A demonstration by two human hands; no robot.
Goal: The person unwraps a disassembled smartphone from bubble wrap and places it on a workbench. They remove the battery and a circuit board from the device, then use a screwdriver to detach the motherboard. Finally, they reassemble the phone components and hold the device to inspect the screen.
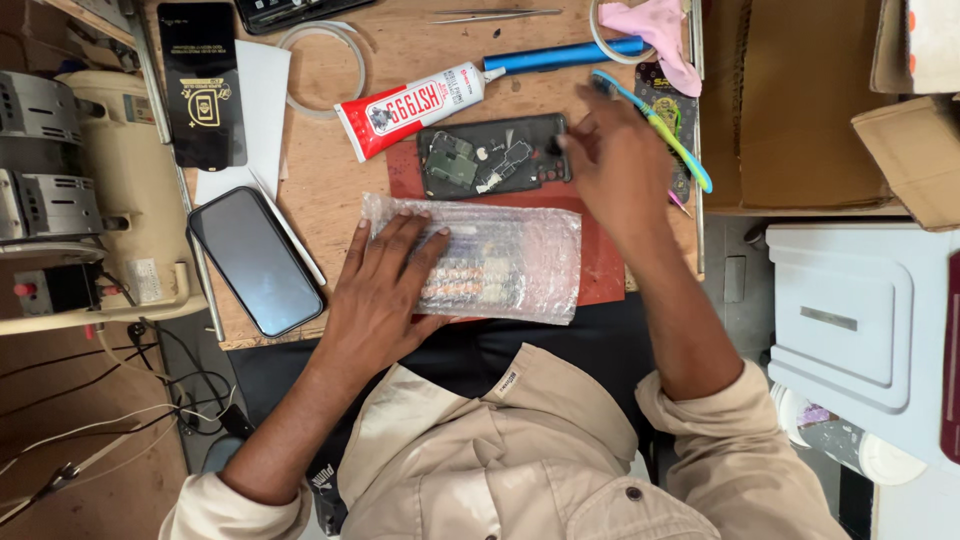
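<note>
The left hand (385, 285) lies flat with its fingers spread on a clear bubble-wrap pouch (490, 262), pressing down on the pouch's left part; pale, striped contents show through the plastic but cannot be made out. The pouch rests on the near part of a dark red work mat (600, 265) at the near edge of a wooden bench (325, 190). Just beyond the pouch, on the same mat, lies an opened smartphone (495, 155) with its inner boards and parts exposed. The right hand (620, 165) is at the phone's right end, its fingertips drawn together there; motion blur hides whether they pinch anything. A toothbrush with a blue and green handle (660, 125) lies slanted just right of that hand, over a small dark card. Beyond the phone lie a red and white glue tube (410, 105) and a blue pen-shaped tool (565, 55), with a pink cloth (655, 30) at the far right of the bench. To the left, a smartphone with a dark screen (255, 260) lies face up near the bench edge, a thin white stylus just beside it, and a black screen-protector package (200, 85) farther back on white paper.
</note>
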